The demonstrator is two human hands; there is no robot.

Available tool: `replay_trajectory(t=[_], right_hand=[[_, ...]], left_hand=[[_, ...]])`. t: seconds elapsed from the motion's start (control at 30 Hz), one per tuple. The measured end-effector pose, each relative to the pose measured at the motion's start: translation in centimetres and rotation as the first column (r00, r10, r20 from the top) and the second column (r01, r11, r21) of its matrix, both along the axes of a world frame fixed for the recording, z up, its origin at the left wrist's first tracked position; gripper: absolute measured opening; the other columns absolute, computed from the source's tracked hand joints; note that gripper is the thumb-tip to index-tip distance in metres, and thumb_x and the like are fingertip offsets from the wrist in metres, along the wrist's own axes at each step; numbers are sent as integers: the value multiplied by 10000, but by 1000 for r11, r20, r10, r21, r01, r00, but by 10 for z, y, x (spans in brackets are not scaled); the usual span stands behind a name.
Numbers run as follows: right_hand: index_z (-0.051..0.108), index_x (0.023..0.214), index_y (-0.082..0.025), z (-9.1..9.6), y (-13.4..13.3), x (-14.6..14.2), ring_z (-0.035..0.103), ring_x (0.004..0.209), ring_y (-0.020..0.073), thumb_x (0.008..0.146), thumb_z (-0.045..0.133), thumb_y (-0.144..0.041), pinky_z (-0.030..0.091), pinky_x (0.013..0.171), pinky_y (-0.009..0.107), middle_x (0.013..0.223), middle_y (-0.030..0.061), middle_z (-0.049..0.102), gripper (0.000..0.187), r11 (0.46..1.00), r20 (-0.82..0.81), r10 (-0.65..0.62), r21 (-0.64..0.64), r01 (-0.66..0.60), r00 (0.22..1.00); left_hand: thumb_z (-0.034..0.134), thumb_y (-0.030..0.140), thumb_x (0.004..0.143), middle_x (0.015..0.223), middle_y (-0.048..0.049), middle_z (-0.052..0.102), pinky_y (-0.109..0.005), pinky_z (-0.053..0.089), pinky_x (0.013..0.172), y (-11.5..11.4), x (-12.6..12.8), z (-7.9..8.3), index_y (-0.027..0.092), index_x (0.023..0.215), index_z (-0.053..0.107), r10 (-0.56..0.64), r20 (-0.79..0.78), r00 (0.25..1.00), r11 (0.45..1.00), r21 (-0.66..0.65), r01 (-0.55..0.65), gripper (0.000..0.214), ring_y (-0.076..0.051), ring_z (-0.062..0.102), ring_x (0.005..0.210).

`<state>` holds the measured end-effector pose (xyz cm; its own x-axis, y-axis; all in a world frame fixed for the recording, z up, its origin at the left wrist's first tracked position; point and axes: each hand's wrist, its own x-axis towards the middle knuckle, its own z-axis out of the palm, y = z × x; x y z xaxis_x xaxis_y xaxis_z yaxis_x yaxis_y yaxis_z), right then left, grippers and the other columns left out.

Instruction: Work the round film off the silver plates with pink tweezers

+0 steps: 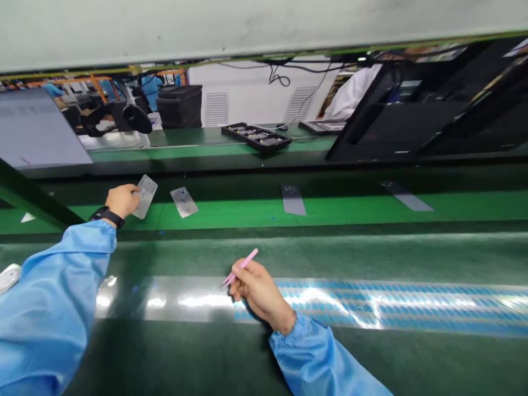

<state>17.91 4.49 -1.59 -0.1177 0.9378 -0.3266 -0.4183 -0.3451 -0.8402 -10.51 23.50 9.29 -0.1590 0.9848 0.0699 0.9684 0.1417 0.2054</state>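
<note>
As the right grip (258, 291) clasps pink tweezers (246, 265), the left grip (121, 201) pinches a silvery plate (146, 196) ahead and to its left.

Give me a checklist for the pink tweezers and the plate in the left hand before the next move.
Left hand holding thin plate: ok, fingers at its edge.
Right hand gripping pink tweezers: ok.
Tweezer tips clear of blue-dotted sheet: cannot tell.
Held plate apart from neighbouring plate: ok, gap visible.
Held plate's surface clean: cannot tell, too small to see.
</note>
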Motion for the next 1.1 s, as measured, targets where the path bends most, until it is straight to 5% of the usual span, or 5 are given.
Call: replay_trajectory(t=[0.13, 0.3, 0.43, 0.67, 1.1], right_hand=[[521, 727, -186, 10, -4, 10, 536, 364, 98, 682, 701, -452, 422, 376, 197, 477, -27, 617, 325, 997, 292, 15, 65, -35, 956], [543, 697, -174, 15, -8, 23, 559, 379, 95, 766, 633, -292, 437, 385, 193, 506, -13, 636, 164, 980, 584, 155, 14, -201, 797], [543, 700, -180, 9, -6, 26, 568, 383, 103, 790, 604, -252, 446, 379, 198, 501, -16, 629, 130, 981, 628, 153, -4, -194, 763], [541, 675, -178, 5, -3, 26, 571, 368, 102, 782, 622, -220, 452, 376, 192, 489, -14, 633, 141, 982, 616, 161, -22, -188, 772], [539, 616, -170, 10, -4, 28, 540, 377, 86, 729, 659, -339, 426, 389, 186, 453, -24, 593, 236, 975, 519, 218, -79, -207, 827]], left_hand=[[459, 260, 759, 992, -28, 724, -276, 503, 756, -82, 11, -4, 192, 1036, 703, -47, 211, 976, 999, 9, 46, 375, -224, 662, 861], [459, 376, 760, 876, -31, 738, -289, 517, 684, -196, 45, -59, 174, 992, 709, -57, 589, 806, 963, -180, 200, 397, -210, 663, 773], [492, 370, 757, 917, -46, 736, -289, 521, 712, -239, 62, -86, 166, 1022, 674, -55, 735, 676, 898, -259, 354, 380, -203, 674, 801], [486, 274, 827, 849, -17, 723, -299, 490, 762, -239, 62, -67, 228, 1005, 661, -340, 475, 811, 858, -197, 475, 254, -191, 658, 801], [799, 328, 641, 1305, -77, 578, -500, 288, 962, -207, 90, -93, 256, 1073, 640, -590, 330, 737, 745, -130, 654, 466, -316, 404, 1228]])
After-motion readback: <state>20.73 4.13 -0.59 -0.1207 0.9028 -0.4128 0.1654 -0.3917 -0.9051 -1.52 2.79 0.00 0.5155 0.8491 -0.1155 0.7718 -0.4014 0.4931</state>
